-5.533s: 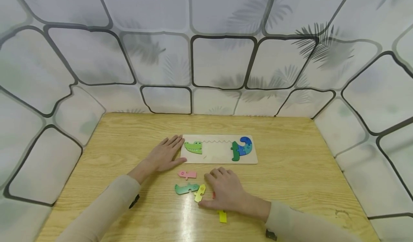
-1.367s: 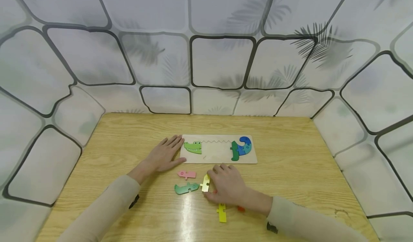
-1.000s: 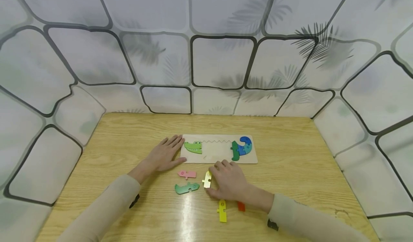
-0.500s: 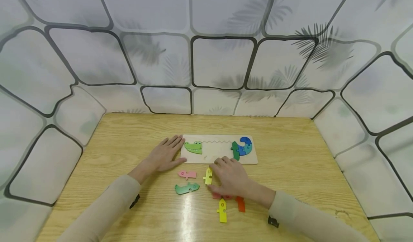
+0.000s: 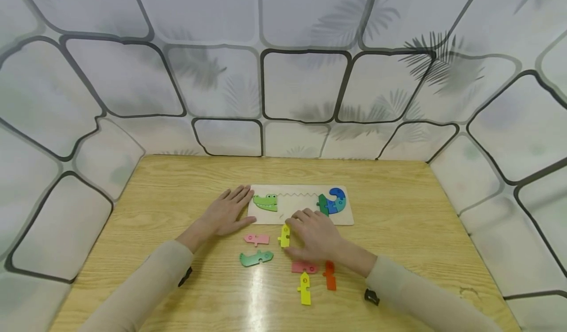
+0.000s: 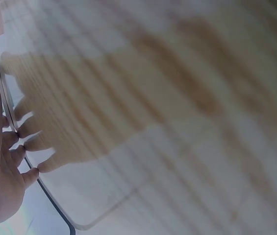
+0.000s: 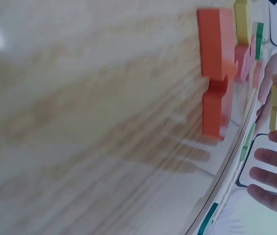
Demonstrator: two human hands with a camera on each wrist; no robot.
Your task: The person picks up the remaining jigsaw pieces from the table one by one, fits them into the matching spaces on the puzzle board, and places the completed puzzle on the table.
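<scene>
A pale wooden puzzle board (image 5: pixel 298 215) lies flat on the table. A light green crocodile head (image 5: pixel 266 202) sits in its left end; blue tail pieces (image 5: pixel 338 202) and a dark green leg piece (image 5: pixel 322 204) sit at the right. My left hand (image 5: pixel 226 213) lies flat with straight fingers at the board's left edge. Between thumb and forefinger, my right hand (image 5: pixel 316 236) pinches a yellow puzzle piece (image 5: pixel 284 236) near the board's front edge. In the right wrist view that yellow piece (image 7: pixel 274 108) is held clear of the table, the other fingers spread.
In front of the board lie a pink piece (image 5: pixel 257 239), a green curved piece (image 5: pixel 257 258), a darker pink piece (image 5: pixel 304 267), another yellow piece (image 5: pixel 304 289) and an orange-red piece (image 5: pixel 330 276). A patterned cloth wall (image 5: pixel 292 137) stands behind the table (image 5: pixel 177 184).
My right hand took the yellow piece from beside the green curved piece and moved it away toward the board. The darker pink and orange-red pieces came into sight. My left hand stayed still.
</scene>
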